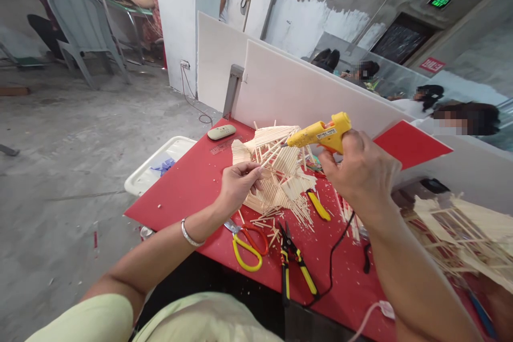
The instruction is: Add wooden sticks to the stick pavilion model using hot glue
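Observation:
My right hand (358, 165) is wrapped round a yellow hot glue gun (318, 132), its nozzle pointing left over a model built of thin wooden sticks (270, 200). Between thumb and fingers, my left hand (238, 184) pinches a thin wooden stick (271, 157), whose far end reaches up near the nozzle. Whether stick and nozzle touch, I cannot tell. In front of the model lie scissors (247, 256) with red and yellow handles and black-and-yellow cutters (294, 264). A yellow-handled tool (318, 204) rests at its right side. Loose sticks (298, 214) are scattered around.
The red tabletop (180, 187) is bounded at the back by white panels (300, 85). A black cord (334, 251) crosses it on the right. A grey oblong case (222, 132) sits at the back left, a second stick model (460, 235) at right. People sit beyond the panels.

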`<state>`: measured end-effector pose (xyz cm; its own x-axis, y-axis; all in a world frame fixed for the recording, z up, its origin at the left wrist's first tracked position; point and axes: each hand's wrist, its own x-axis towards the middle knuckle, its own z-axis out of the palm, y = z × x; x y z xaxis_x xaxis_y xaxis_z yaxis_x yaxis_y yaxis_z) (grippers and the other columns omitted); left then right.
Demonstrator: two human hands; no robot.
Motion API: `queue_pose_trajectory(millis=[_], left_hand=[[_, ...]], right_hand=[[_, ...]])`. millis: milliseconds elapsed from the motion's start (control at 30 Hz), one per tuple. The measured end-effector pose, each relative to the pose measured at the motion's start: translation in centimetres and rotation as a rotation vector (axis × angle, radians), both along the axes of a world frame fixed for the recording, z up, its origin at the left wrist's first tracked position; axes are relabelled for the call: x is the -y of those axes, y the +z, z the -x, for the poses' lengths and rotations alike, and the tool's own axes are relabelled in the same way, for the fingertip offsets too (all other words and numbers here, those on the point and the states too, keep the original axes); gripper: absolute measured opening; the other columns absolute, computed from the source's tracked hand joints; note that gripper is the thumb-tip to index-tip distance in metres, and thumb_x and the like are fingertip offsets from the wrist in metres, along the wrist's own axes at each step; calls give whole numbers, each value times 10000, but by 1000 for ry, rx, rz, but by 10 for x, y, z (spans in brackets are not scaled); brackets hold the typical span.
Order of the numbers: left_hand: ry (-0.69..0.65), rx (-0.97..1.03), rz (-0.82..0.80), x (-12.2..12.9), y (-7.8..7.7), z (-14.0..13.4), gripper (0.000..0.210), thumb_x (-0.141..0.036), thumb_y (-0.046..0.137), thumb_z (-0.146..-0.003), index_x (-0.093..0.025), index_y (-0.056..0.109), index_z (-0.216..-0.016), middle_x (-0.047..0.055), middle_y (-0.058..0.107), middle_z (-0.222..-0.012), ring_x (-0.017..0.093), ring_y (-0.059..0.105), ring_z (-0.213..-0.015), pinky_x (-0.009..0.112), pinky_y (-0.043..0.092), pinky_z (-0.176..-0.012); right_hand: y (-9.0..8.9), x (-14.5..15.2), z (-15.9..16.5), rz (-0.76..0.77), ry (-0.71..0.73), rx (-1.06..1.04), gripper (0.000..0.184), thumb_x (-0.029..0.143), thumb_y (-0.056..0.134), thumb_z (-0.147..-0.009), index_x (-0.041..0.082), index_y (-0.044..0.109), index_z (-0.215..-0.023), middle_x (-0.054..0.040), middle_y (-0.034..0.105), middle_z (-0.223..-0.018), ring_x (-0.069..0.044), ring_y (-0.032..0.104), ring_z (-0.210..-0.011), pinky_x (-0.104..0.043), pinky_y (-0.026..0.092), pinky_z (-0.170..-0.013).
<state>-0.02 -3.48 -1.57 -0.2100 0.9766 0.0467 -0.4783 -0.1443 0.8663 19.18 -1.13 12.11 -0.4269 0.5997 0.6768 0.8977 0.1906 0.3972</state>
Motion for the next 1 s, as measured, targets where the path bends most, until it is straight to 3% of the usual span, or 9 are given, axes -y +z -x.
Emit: queue_pose_trajectory(millis=[467,1000], left_hand=[[-22,24,5,3,2,-4,297,-341,789,-704,-101,680,-841,14,649,-611,94,580,-438,190,407,-372],[-202,127,37,9,10,-4,323,-391,810,-702,-113,647,-722,21,648,-633,70,560,-427,176,405,-376]], right_hand=[[0,2,-5,1,-4,-36,302,388,448,-881,149,564,-1025,-81,584,-847,-154,438,-663,-321,126,-566],[-1,6,-1,9,14,-56,330,407,439,-890,146,568,-1045,-86,594,-851,-176,466,-697,-318,129,-562]])
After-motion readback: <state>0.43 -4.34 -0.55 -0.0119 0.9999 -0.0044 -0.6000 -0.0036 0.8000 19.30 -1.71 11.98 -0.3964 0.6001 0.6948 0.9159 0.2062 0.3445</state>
